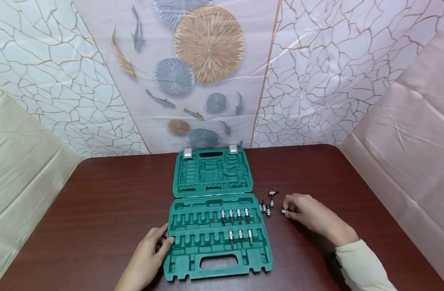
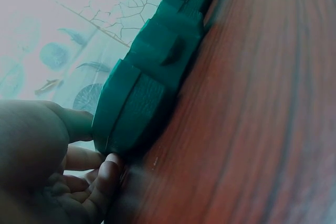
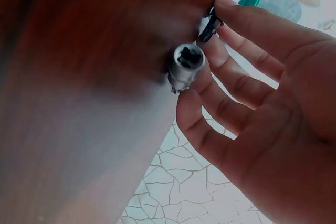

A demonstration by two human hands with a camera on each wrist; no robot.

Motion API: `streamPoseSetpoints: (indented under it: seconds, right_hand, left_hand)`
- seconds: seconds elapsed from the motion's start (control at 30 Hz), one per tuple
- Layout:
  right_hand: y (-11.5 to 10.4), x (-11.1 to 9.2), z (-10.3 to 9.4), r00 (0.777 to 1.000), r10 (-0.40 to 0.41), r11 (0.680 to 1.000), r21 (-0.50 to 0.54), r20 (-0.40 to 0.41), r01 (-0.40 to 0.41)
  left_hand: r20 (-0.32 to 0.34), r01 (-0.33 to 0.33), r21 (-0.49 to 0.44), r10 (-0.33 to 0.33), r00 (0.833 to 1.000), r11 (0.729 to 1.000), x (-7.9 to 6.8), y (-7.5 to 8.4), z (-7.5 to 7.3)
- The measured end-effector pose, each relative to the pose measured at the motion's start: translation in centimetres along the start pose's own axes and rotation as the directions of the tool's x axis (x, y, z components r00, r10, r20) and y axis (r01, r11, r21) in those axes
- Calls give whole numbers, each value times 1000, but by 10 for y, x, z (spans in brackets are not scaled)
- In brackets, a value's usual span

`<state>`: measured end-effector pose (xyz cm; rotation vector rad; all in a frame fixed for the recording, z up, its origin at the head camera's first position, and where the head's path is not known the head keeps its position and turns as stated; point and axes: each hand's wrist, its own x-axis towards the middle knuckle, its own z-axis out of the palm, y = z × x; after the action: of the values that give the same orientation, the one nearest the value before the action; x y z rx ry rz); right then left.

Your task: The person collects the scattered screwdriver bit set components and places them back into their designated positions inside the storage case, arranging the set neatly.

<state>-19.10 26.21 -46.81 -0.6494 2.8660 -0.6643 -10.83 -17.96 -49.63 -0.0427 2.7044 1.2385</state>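
An open green tool case [image 1: 216, 234] lies on the table, several silver bit sockets [image 1: 234, 216] sitting in its two rows of slots. My left hand [image 1: 147, 254] grips the case's left edge, thumb on the rim and fingers against the side; the left wrist view shows the case wall [image 2: 139, 103] between them. To the right of the case, my right hand [image 1: 309, 212] pinches a small bit socket [image 1: 284, 211] at its fingertips. In the right wrist view a silver bit socket [image 3: 186, 66] touches the fingertips, and a dark bit [image 3: 211, 28] shows near the thumb.
Several loose bit sockets [image 1: 268, 204] lie between the case and my right hand. The raised lid [image 1: 212, 173], with two silver latches, lies back toward the patterned wall [image 1: 209, 101]. Dark red-brown wood [image 1: 109, 202] forms the tabletop.
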Motion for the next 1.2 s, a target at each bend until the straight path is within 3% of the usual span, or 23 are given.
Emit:
streamPoseSetpoints:
  seconds: [0.37, 0.57, 0.93, 1.2]
  right_hand:
    - [-15, -8, 4, 998, 10, 999, -35, 63, -8]
    - [-21, -9, 5, 998, -27, 996, -81, 51, 31]
    - [-25, -9, 8, 996, -33, 999, -21, 83, 35]
    - [-23, -6, 8, 987, -134, 990, -30, 94, 137]
  left_hand:
    - [9, 9, -3, -9, 1000, 1000, 0, -1, 0]
    - [17, 13, 1, -13, 1000, 1000, 0, -1, -1]
    - [6, 1, -4, -1, 1000, 1000, -1, 1, -1]
    - [9, 13, -4, -13, 1000, 1000, -1, 1, -1]
